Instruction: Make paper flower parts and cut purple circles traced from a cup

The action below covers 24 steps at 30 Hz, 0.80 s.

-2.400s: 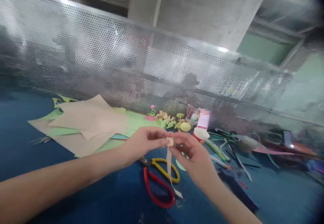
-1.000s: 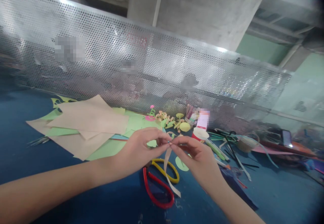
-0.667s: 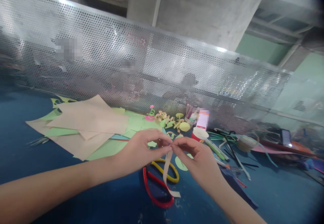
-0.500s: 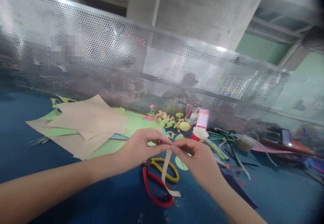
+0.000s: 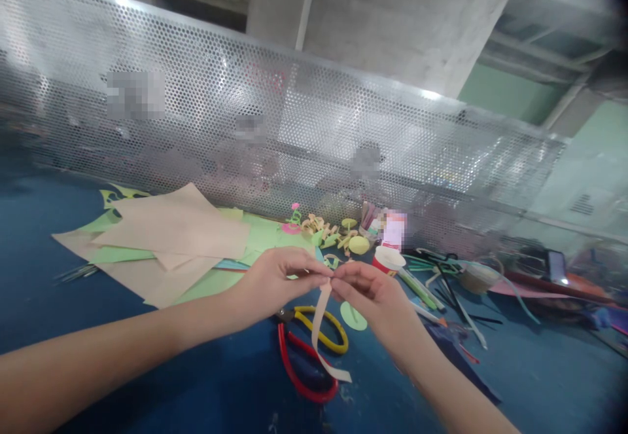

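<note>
Between the fingertips of my left hand (image 5: 279,283) and my right hand (image 5: 370,293), the upper end of a pale peach paper strip (image 5: 318,326) is pinched. Its lower part hangs down in a curve, with the free end turned to the right. Below the hands, a pair of scissors (image 5: 300,342) with one red and one yellow handle lies on the blue table (image 5: 216,381); the strip crosses in front of the handles. A light green paper disc (image 5: 353,316) rests beside my right hand's fingers.
Peach paper sheets (image 5: 181,228) and green sheets (image 5: 260,234) are stacked at left. Small paper shapes (image 5: 324,230), a red-and-white paper cup (image 5: 389,259) and pipe cleaners (image 5: 456,290) stretch rightwards. A perforated metal panel (image 5: 314,126) stands behind, people showing faintly through it.
My fingertips have shifted slightly at the strip's upper end, and the hanging strip has moved a little to the left in its middle. The things on the table lie as before.
</note>
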Tool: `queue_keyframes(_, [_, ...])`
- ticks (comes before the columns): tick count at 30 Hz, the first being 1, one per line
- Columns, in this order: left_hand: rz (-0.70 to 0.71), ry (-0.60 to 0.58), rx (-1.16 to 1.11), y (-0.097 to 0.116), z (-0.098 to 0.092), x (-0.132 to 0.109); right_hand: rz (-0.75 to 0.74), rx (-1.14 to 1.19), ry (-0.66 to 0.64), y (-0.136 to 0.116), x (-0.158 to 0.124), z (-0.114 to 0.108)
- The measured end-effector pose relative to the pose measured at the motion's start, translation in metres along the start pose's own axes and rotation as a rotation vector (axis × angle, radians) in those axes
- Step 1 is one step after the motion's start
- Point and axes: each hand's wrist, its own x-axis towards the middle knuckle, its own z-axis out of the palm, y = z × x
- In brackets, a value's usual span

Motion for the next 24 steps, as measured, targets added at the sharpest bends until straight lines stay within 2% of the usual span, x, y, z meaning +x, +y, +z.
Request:
queue_keyframes(10, [-0.177,-0.176,-0.077,-0.013,-0.005,0.01,-0.065,-0.089,0.03,0.006,-0.002,0.006])
queue_keyframes(17, [-0.309,-0.236,-0.302,-0.015,-0.007,0.007,-0.073,-0.095,0.003,0.011,0.0,0.007])
queue_keyframes(20, [-0.371,-0.247,-0.383,-0.018,-0.008,0.007,-0.195,-0.248,-0.03,0.01,-0.001,0.004])
queue_keyframes(24, [-0.465,-0.252,-0.51,-0.023,-0.009,0.008,-0.441,-0.559,-0.016,0.008,-0.002,0.002])
